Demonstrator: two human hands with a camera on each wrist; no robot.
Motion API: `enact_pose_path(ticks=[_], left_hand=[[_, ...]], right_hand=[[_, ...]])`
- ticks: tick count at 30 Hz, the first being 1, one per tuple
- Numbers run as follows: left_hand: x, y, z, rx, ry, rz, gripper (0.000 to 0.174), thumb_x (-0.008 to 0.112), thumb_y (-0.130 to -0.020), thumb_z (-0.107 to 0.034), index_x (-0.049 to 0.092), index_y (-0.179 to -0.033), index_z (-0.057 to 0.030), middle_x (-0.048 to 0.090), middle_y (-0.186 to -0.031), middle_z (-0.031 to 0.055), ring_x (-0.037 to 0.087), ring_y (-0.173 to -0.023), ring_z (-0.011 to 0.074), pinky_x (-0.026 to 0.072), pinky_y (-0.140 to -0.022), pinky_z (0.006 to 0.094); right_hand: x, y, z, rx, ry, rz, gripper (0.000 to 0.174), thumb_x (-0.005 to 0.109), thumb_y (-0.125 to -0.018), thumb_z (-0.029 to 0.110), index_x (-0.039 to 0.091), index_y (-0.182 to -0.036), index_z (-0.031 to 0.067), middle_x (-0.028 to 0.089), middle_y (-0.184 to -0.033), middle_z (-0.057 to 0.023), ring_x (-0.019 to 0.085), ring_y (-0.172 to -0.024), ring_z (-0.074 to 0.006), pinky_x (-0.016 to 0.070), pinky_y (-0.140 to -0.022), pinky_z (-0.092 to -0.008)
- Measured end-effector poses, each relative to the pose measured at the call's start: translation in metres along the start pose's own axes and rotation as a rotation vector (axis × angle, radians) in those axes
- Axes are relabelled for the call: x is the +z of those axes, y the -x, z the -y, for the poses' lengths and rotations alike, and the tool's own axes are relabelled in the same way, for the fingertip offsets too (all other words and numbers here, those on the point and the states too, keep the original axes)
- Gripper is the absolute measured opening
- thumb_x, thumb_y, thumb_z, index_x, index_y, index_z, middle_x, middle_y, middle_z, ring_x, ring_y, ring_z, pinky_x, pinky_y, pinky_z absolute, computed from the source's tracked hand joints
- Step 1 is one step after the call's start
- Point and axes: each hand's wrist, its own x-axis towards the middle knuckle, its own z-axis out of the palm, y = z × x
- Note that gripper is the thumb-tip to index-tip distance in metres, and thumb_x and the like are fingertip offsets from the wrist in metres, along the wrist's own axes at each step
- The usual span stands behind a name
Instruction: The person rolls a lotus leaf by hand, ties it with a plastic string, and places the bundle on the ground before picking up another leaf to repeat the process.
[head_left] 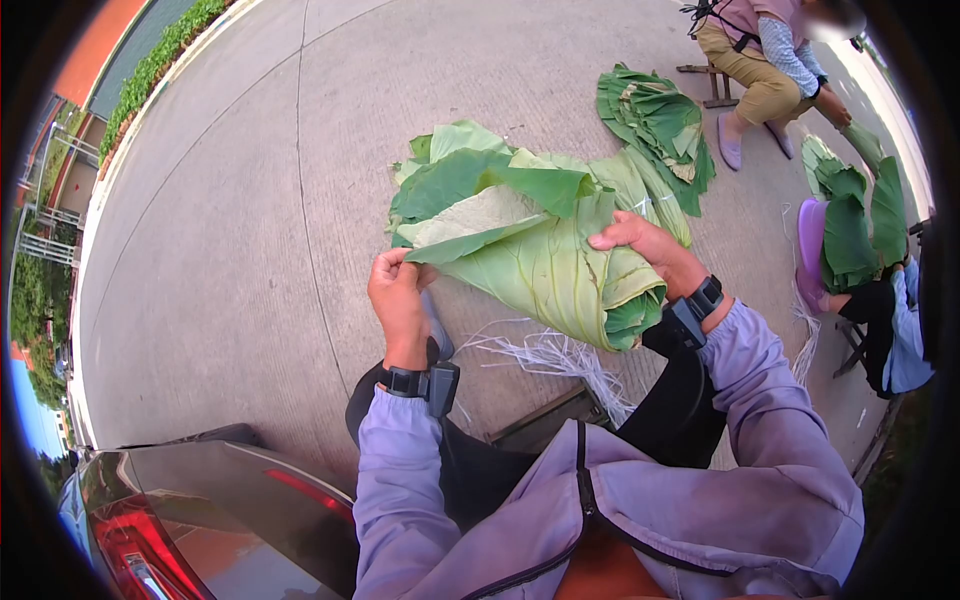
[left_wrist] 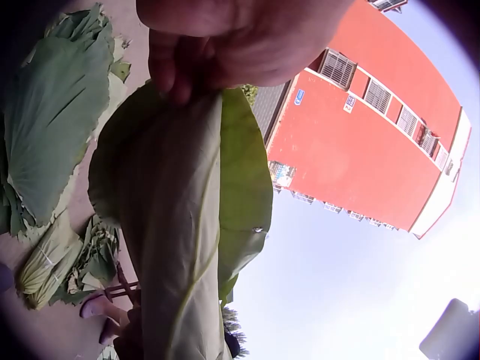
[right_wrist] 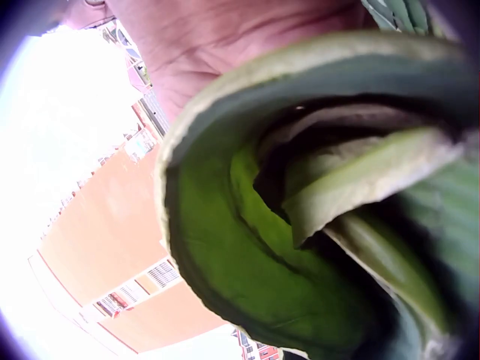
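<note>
Grooved concrete ground (head_left: 220, 250) underlies the site, with an orange building (left_wrist: 367, 112) standing in the background of the left wrist view. Landmark item: the leaf roll (head_left: 550, 270), large green leaves wrapped into a cone, held off the ground in front of the wearer. Left hand (head_left: 400, 305) pinches a leaf edge at the roll's left end, between thumb and fingers. Right hand (head_left: 655, 250) grips the roll near its right end, thumb on the upper side; its fingertips are hidden. Layers curl inward at that open right end. Loose leaves (head_left: 440, 185) lie beyond the roll; a tied bundle (head_left: 650, 190) lies just beyond its right end, and a leaf pile (head_left: 655, 130) farther on. White strips (head_left: 570, 365) lie below the roll, toward the wearer. A seated person (head_left: 755, 60) is beyond the roll, well to its right.
</note>
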Motion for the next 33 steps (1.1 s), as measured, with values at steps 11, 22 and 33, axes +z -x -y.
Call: enact_pose_path(ticks=[11, 22, 33], left_hand=[[-0.011, -0.005, -0.002, 0.064, -0.076, 0.069, 0.020, 0.066, -0.098, -0.005, 0.064, -0.117, 0.0023, 0.069, -0.107, 0.0074, 0.066, -0.100, 0.0174, 0.0543, -0.093, 0.0355], [0.009, 0.017, 0.005, -0.341, 0.173, 0.023, 0.072, 0.075, -0.100, -0.036, 0.043, -0.152, 0.0028, 0.059, -0.136, 0.0190, 0.061, -0.123, 0.0328, 0.0500, -0.105, 0.0443], [0.056, 0.043, 0.019, -0.508, 0.442, 0.407, 0.064, 0.069, -0.102, -0.026, 0.045, -0.155, 0.0001, 0.057, -0.151, 0.0218, 0.063, -0.132, 0.0347, 0.0483, -0.116, 0.0503]], right_hand=[[0.014, 0.007, 0.002, -0.007, 0.017, 0.000, 0.051, 0.071, -0.091, -0.002, 0.057, -0.141, -0.0053, 0.073, -0.126, -0.0180, 0.077, -0.105, -0.0263, 0.0639, -0.094, -0.0412], [0.006, -0.013, -0.029, -0.103, -0.113, -0.063, 0.040, 0.068, -0.096, 0.003, 0.062, -0.133, -0.0096, 0.074, -0.122, -0.0212, 0.077, -0.104, -0.0296, 0.0637, -0.094, -0.0426], [0.031, -0.032, -0.063, -0.041, -0.249, -0.013, 0.045, 0.067, -0.099, 0.007, 0.057, -0.140, -0.0086, 0.070, -0.131, -0.0232, 0.074, -0.113, -0.0316, 0.0613, -0.100, -0.0463]])
